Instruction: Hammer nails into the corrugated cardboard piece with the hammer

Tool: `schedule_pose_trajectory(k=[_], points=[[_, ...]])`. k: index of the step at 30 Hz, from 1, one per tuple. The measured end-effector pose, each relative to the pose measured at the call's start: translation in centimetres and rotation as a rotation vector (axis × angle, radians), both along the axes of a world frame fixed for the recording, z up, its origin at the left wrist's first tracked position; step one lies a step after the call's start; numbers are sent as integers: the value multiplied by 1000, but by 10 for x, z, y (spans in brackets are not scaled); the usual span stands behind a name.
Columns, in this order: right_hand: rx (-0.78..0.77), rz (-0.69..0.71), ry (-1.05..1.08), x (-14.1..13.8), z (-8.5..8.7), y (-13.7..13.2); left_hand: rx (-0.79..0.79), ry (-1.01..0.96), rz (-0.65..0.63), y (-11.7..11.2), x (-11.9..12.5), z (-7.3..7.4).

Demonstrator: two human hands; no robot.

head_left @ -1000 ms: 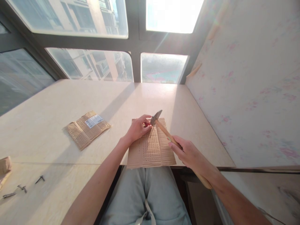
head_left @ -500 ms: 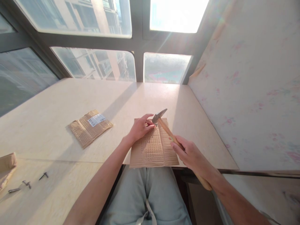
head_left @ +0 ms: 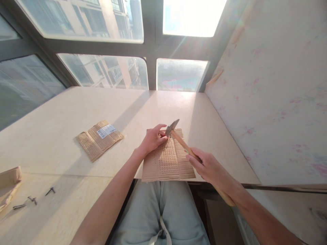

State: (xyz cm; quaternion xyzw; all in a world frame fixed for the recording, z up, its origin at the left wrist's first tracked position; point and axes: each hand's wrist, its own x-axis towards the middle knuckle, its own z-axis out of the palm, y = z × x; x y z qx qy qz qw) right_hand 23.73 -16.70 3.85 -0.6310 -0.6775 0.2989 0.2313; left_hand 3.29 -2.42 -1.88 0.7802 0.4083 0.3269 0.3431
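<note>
Gripping hammer (head_left: pixel 180 139), frame centre, in right hand (head_left: pixel 204 165), closed around handle (head_left: pixel 188 148). Half-curling left hand (head_left: pixel 152 139) over perforated cardboard (head_left: pixel 168 163), lower centre; unclear whether pinching anything. Noted white label (head_left: pixel 106 131), centre left: unreadable.

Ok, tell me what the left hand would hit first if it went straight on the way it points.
Most likely the hammer head, just ahead of the left hand; whether it would pass beneath is unclear, since one view gives little depth.

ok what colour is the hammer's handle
Light wood-brown; the hammer's handle shows best in the head view, between hammer head and right hand.
</note>
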Motion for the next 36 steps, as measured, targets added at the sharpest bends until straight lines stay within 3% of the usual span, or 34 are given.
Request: schedule_pose_trajectory(k=[7, 14, 18, 22, 25, 28, 33, 36], points=[[9, 7, -31, 2, -4, 2, -8, -5, 6, 0, -1, 1], [18, -115, 186, 4, 3, -3, -13, -14, 10, -2, -1, 2], [2, -132, 199, 5, 4, -3, -15, 25, -11, -4, -3, 8], [-26, -103, 196, 6, 3, -5, 132, 113, 29, -17, -18, 18], [-43, -109, 215, 6, 1, -9, 240, 123, 181, -41, -44, 21], [-56, -135, 251, 9, -2, -15, 257, 170, 367, -74, -86, 15], [-97, -189, 381, 12, -3, -27, 193, 364, 621, -131, -185, -13], [-127, -220, 445, 11, 2, -36, 149, 529, 936, -164, -244, -31]])
